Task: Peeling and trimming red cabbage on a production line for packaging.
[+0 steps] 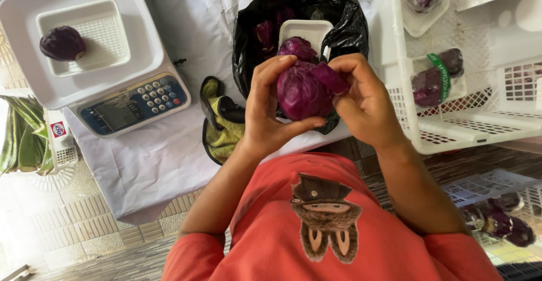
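From the head view, both hands are up over the table's near edge: the left hand [265, 109] is wrapped around a purple cabbage [302, 92] while the right hand [361, 100] pinches a loose outer leaf [330, 78]. Right behind it there's a black bag [344, 16] with more cabbage, and over at the far left corner another one sits on the white scale [96, 49].

Vegetable packing stall: weighing scale [132, 101], white crates [451, 126], tray-wrapped red cabbages [432, 83].

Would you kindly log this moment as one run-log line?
left hand: holds red cabbage | right hand: peeling outer leaf | below: black bag | scale: another cabbage
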